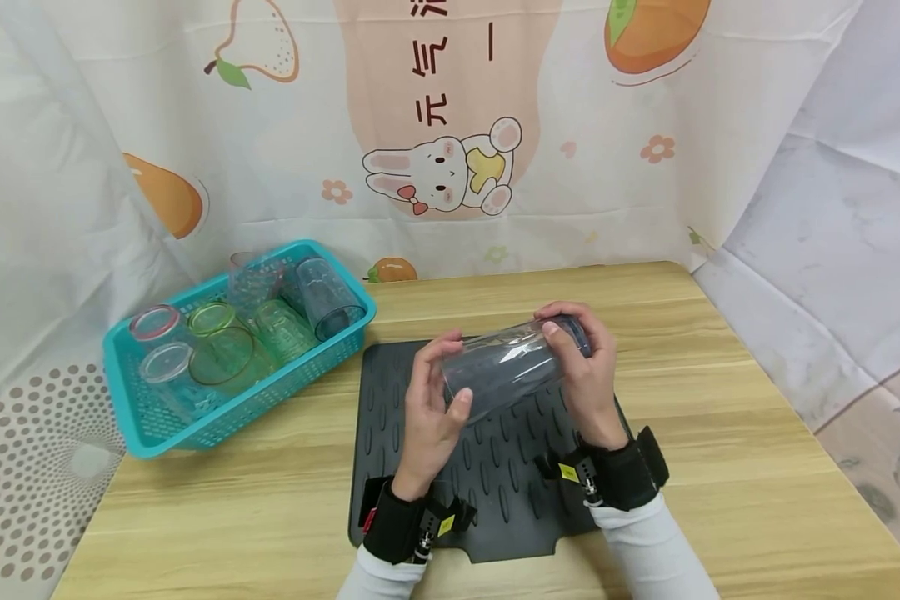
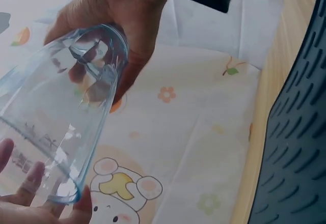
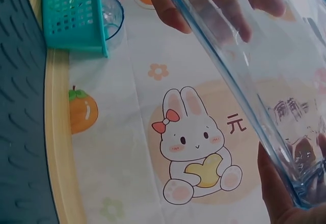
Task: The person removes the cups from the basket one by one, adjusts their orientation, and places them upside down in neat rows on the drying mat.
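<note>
Glass [image 1: 502, 371] tilts between your left hand [image 1: 431, 417] and right hand [image 1: 591, 373], fingers [image 1: 422, 371] clamped on both ends, likely for steadiness, with the mat [image 1: 506, 483] below them.

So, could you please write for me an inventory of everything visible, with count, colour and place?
Light wood-grain tabletop: one, yellowish brown, across the lower head view.
Ridged rubber-like mat: one, dark grey, on the tabletop.
Perforated plastic basket: one, turquoise, left of the mat.
Transparent cups: at least seven, overlapping; clear, pinkish, green and yellowish; inside the basket.
Printed fabric backdrop: number of pieces unclear, mostly white, behind the tabletop.
Transparent cylindrical tumbler: one, bluish grey, held tilted above the mat.
Left hand: one, bare, gripping the tumbler's rim end.
Right hand: one, bare, gripping its base end.
Wrist straps: two, black, one per wrist.
Sleeves: two, whitish, on the forearms.
</note>
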A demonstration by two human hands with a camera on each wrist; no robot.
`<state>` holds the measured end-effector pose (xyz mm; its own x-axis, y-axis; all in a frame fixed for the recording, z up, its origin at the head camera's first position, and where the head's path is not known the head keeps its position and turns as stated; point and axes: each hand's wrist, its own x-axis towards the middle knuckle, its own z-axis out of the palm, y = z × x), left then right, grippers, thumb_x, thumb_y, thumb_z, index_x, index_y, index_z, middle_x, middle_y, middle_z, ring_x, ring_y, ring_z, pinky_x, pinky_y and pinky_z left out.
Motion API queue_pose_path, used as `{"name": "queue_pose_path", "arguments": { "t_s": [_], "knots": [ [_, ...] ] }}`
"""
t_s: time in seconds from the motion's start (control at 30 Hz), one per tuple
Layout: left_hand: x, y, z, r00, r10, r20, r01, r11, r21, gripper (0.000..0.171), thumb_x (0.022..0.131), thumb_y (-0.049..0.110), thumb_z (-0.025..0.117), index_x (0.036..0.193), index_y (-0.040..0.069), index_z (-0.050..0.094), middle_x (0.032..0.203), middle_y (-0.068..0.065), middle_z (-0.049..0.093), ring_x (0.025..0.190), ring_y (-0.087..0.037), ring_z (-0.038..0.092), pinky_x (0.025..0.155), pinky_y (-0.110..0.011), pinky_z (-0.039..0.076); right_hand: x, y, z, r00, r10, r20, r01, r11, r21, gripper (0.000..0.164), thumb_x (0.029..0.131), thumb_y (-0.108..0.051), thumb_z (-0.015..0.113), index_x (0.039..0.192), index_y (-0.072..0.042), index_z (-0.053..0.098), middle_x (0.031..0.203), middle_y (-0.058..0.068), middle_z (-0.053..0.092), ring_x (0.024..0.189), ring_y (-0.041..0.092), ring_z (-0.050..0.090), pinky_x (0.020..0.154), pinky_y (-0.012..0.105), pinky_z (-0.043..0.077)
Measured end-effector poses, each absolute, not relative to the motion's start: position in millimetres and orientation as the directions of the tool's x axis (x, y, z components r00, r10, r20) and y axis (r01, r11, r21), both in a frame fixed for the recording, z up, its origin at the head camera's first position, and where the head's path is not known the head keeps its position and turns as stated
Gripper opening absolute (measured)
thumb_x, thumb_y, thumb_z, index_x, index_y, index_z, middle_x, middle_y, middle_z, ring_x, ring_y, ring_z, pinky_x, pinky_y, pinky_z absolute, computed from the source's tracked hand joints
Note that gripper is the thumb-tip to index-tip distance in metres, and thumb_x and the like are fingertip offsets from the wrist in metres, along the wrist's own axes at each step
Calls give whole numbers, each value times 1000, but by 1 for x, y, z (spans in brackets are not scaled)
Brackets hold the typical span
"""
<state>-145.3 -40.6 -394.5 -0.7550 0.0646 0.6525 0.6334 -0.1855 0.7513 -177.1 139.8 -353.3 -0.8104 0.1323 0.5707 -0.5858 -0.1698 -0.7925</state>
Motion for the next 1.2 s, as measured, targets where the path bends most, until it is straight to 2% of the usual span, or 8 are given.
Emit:
{"name": "queue_pose_path", "arguments": {
  "t_s": [0.17, 0.27, 0.4, 0.5, 0.7, 0.93, 1.07, 1.2],
  "knots": [
    [-146, -42, -396, -793, 109, 599, 591, -99, 801, 50, 94, 16, 64, 136, 0, 42, 146, -19, 34, 130, -29, 41, 104, -38, 39, -180, 146, -353, -812, 109, 573, -581, -79, -810, 17, 89, 4, 57, 102, 14, 60, 99, 15, 63, 84, 21, 58, 66, 24, 48],
    [-147, -43, -397, -811, 111, 574, 578, 1, 816, 58, 88, 1, 68, 139, 0, 42, 147, -21, 34, 132, -30, 39, 106, -40, 38, -180, 148, -351, -803, 70, 592, -592, 24, -806, 16, 87, 7, 59, 102, 12, 62, 98, 19, 62, 78, 16, 58, 61, 20, 48],
    [-149, -48, -398, -781, 95, 617, 625, 124, 771, 58, 89, 7, 69, 141, 3, 44, 147, -19, 37, 134, -29, 37, 109, -43, 34, -179, 148, -340, -744, -14, 668, -653, 224, -723, 17, 84, 11, 61, 101, 14, 61, 95, 27, 61, 75, 8, 56, 60, 17, 45],
    [-154, -52, -408, -736, 79, 672, 675, 168, 719, 51, 94, 19, 65, 140, 8, 47, 147, -14, 38, 135, -26, 37, 108, -42, 34, -191, 157, -347, -691, -74, 719, -688, 372, -623, 20, 82, 9, 67, 102, 10, 63, 95, 24, 62, 79, 13, 58, 67, 19, 45],
    [-150, -59, -398, -763, 82, 641, 642, 206, 738, 47, 90, 11, 69, 134, 8, 53, 143, -11, 45, 132, -27, 42, 107, -41, 36, -223, 180, -366, -646, -153, 748, -669, 586, -458, 24, 79, -6, 73, 100, 3, 66, 95, 16, 64, 85, 28, 60, 72, 34, 47],
    [-151, -56, -398, -773, 88, 628, 630, 223, 744, 43, 87, 6, 71, 128, 4, 58, 135, -14, 53, 127, -29, 48, 105, -47, 38, -238, 193, -368, -633, -252, 732, -641, 700, -314, 26, 80, -12, 74, 100, 2, 65, 95, 17, 61, 79, 32, 59, 63, 43, 47],
    [-152, -55, -398, -778, 71, 625, 622, 235, 747, 36, 90, 9, 69, 125, 5, 59, 126, -11, 59, 122, -24, 52, 104, -43, 39, -246, 199, -369, -645, -269, 716, -624, 727, -289, 28, 80, -14, 74, 101, 2, 65, 97, 18, 61, 81, 33, 60, 64, 45, 50],
    [-152, -56, -397, -776, 49, 628, 618, 254, 744, 33, 90, 3, 66, 122, 1, 60, 120, -13, 62, 117, -25, 56, 101, -44, 42, -253, 208, -373, -668, -263, 696, -592, 754, -284, 29, 79, -15, 75, 101, 2, 65, 98, 18, 61, 83, 34, 60, 65, 47, 50]
  ]
}}
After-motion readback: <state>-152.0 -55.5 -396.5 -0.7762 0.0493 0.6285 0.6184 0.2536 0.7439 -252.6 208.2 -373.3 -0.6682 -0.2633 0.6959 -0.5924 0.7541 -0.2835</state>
